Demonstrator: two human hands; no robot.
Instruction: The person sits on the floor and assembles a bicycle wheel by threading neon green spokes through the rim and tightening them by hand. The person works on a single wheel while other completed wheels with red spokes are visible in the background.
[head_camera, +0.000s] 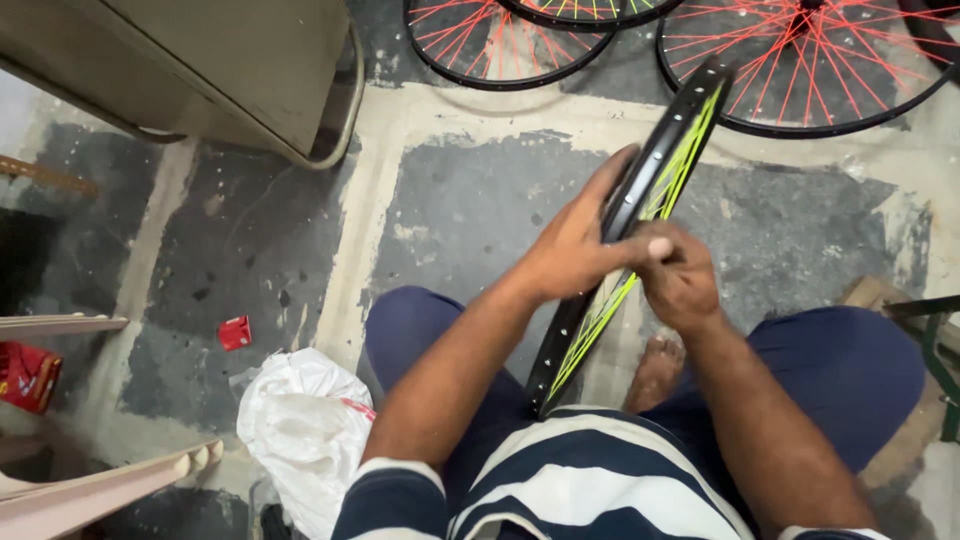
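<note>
The person wears a short-sleeved shirt (590, 480) in broad navy and white horizontal stripes; its sleeves end well above the elbows, far back from each hand. Both forearms are bare, with no watch, band or ring showing on the left hand (575, 250) or the right hand (680, 280). Below the hands, dark blue trousers (850, 370) cover the legs, and one foot (655, 372) is bare.
</note>
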